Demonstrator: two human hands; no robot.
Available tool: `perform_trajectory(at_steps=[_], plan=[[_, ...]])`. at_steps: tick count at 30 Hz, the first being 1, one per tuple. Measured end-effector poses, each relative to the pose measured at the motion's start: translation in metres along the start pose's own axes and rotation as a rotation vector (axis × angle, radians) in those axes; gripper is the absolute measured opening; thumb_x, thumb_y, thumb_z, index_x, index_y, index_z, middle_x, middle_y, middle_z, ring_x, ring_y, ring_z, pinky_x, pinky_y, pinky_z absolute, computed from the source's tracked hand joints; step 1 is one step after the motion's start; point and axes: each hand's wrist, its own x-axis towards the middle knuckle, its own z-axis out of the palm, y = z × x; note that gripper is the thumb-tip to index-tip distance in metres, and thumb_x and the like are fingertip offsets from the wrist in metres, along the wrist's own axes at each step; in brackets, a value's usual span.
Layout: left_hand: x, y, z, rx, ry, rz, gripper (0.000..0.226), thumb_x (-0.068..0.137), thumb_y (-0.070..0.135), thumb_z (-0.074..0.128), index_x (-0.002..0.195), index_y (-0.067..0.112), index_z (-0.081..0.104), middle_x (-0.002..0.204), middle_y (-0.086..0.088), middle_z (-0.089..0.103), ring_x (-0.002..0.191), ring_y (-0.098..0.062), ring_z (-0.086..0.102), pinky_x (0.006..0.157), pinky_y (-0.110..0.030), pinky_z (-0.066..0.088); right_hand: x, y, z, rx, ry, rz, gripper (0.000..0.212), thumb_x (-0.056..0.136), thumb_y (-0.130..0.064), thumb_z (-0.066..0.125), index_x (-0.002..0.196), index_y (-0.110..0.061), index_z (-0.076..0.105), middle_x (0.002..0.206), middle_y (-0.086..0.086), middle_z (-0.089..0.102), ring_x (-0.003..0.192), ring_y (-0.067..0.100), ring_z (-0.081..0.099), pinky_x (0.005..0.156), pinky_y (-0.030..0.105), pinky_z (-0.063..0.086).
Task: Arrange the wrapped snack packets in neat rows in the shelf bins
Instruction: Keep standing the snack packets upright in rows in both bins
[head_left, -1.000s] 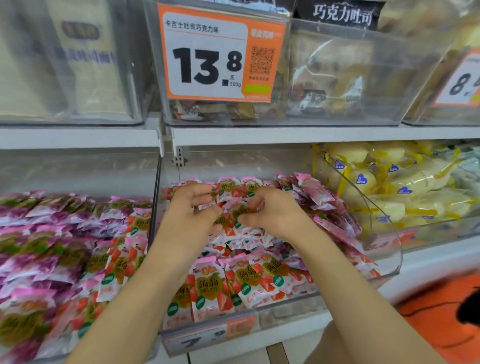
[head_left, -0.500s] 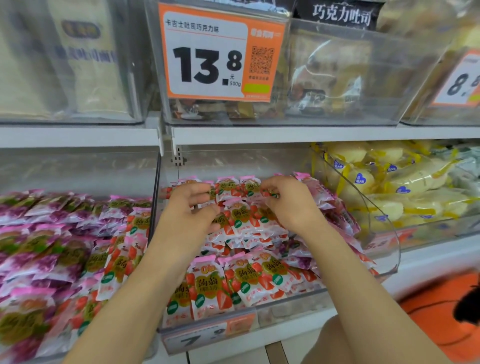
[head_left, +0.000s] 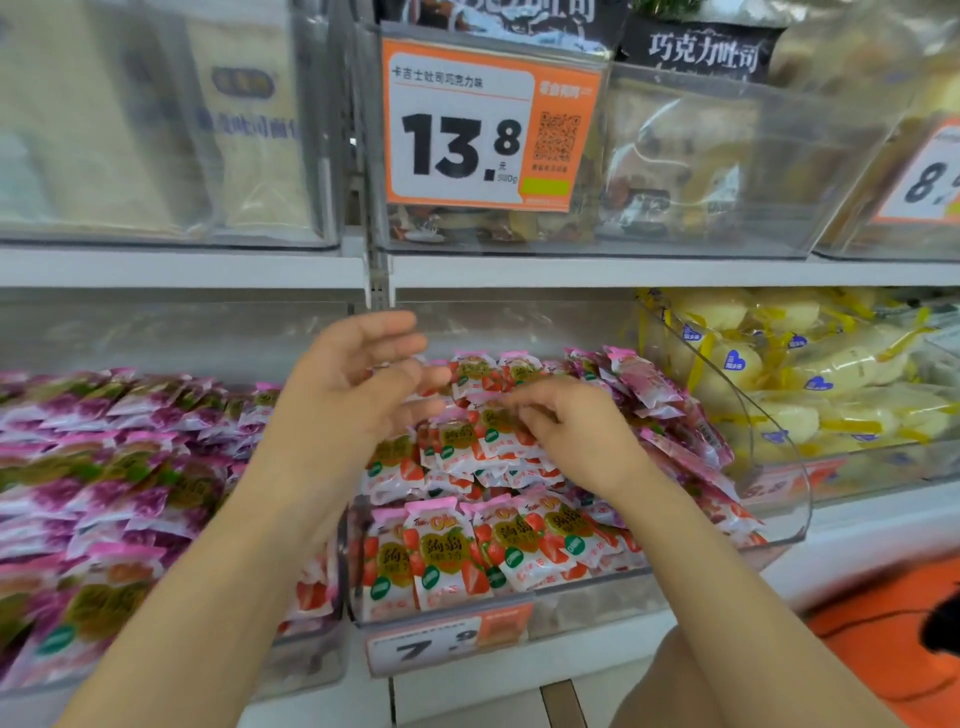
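Strawberry-print snack packets (head_left: 441, 556) with pink tops fill the clear middle bin (head_left: 597, 597) on the lower shelf, a neat front row upright and a looser pile behind. My left hand (head_left: 353, 384) hovers over the back left of the pile, fingers spread and holding nothing. My right hand (head_left: 571, 431) lies on the middle of the pile with its fingers curled down onto the packets. Whether they pinch one is hidden.
Purple-print packets (head_left: 104, 493) fill the bin on the left, and yellow-wrapped cakes (head_left: 831, 374) fill the one on the right. The upper shelf's bins carry a 13.8 price tag (head_left: 467, 130). A 7.9 tag (head_left: 441, 644) hangs below the middle bin. An orange object (head_left: 883, 649) is at lower right.
My left hand has lifted off the packets and spread its fingers. My right hand has come back from the rear row to the middle of the pile.
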Motion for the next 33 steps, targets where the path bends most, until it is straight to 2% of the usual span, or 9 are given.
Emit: perform_trajectory(at_steps=[2, 6, 12, 17, 19, 22, 25, 30, 33], plan=[[-0.001, 0.008, -0.021, -0.007, 0.043, 0.034, 0.027, 0.091, -0.005, 0.050, 0.106, 0.015, 0.060, 0.109, -0.006, 0.064, 0.088, -0.019, 0.070, 0.071, -0.025, 0.057, -0.005, -0.017, -0.002, 0.074, 0.107, -0.043, 0.029, 0.093, -0.006, 0.052, 0.115, -0.016, 0.067, 0.116, -0.002, 0.064, 0.105, 0.004, 0.053, 0.084, -0.004, 0.031], [-0.002, 0.015, -0.072, 0.044, 0.211, 0.018, 0.027, 0.088, -0.007, 0.053, 0.099, 0.016, 0.059, 0.107, -0.006, 0.064, 0.084, -0.016, 0.069, 0.069, -0.023, 0.058, -0.013, -0.065, 0.007, 0.194, 0.132, -0.196, 0.030, 0.091, -0.003, 0.054, 0.111, -0.019, 0.069, 0.108, -0.013, 0.061, 0.101, -0.010, 0.047, 0.087, -0.006, 0.029], [-0.009, 0.006, -0.127, 0.131, 0.323, -0.094, 0.020, 0.091, -0.006, 0.049, 0.102, 0.009, 0.056, 0.109, -0.014, 0.061, 0.082, -0.019, 0.065, 0.064, -0.024, 0.058, -0.010, -0.124, 0.032, 0.052, 0.055, -0.466, 0.035, 0.086, 0.004, 0.051, 0.107, -0.016, 0.071, 0.111, 0.000, 0.069, 0.108, 0.013, 0.059, 0.097, 0.012, 0.034], [-0.017, -0.003, -0.127, 0.447, 0.132, -0.246, 0.016, 0.093, 0.005, 0.054, 0.109, 0.008, 0.056, 0.104, -0.014, 0.063, 0.084, -0.020, 0.065, 0.064, -0.026, 0.056, 0.007, -0.141, 0.043, 0.011, -0.062, -0.404, 0.033, 0.093, -0.001, 0.047, 0.111, -0.016, 0.069, 0.114, 0.000, 0.067, 0.109, 0.013, 0.057, 0.096, 0.021, 0.041], [-0.021, -0.008, -0.118, 0.651, 0.006, -0.241, 0.016, 0.094, 0.019, 0.055, 0.107, 0.011, 0.057, 0.097, -0.009, 0.064, 0.087, -0.018, 0.063, 0.071, -0.030, 0.056, 0.011, -0.136, 0.050, 0.059, -0.013, -0.383, 0.034, 0.091, 0.002, 0.048, 0.108, -0.017, 0.070, 0.111, -0.002, 0.067, 0.107, 0.010, 0.057, 0.094, 0.017, 0.041], [-0.021, -0.018, -0.108, 0.890, -0.102, -0.204, 0.034, 0.092, 0.039, 0.054, 0.112, 0.012, 0.052, 0.097, -0.001, 0.058, 0.087, -0.014, 0.056, 0.075, -0.028, 0.049, 0.009, -0.128, 0.061, 0.194, 0.087, -0.331, 0.036, 0.087, 0.008, 0.049, 0.105, -0.015, 0.070, 0.109, -0.003, 0.066, 0.103, -0.001, 0.056, 0.091, 0.004, 0.037], [-0.019, -0.023, -0.099, 0.930, -0.145, -0.238, 0.048, 0.090, 0.046, 0.054, 0.122, 0.011, 0.047, 0.103, 0.003, 0.049, 0.094, -0.013, 0.049, 0.082, -0.028, 0.043, 0.007, -0.122, 0.065, 0.340, 0.173, -0.263, 0.035, 0.086, 0.009, 0.050, 0.104, -0.013, 0.069, 0.102, -0.005, 0.064, 0.092, -0.012, 0.054, 0.085, 0.001, 0.037], [-0.016, -0.027, -0.086, 0.977, -0.155, -0.248, 0.074, 0.082, 0.045, 0.065, 0.140, 0.014, 0.031, 0.138, -0.002, 0.044, 0.119, -0.017, 0.046, 0.085, -0.023, 0.036, 0.005, -0.119, 0.067, 0.400, 0.181, -0.241, 0.033, 0.088, 0.007, 0.049, 0.105, -0.015, 0.067, 0.099, -0.004, 0.065, 0.094, -0.001, 0.058, 0.085, 0.007, 0.042], [-0.016, -0.027, -0.083, 0.989, -0.147, -0.258, 0.068, 0.082, 0.037, 0.067, 0.138, 0.017, 0.034, 0.127, -0.004, 0.050, 0.106, -0.015, 0.048, 0.083, -0.025, 0.041, 0.005, -0.119, 0.067, 0.426, 0.166, -0.217, 0.033, 0.089, 0.006, 0.049, 0.106, -0.016, 0.067, 0.099, -0.004, 0.064, 0.094, 0.001, 0.060, 0.086, 0.009, 0.043]])
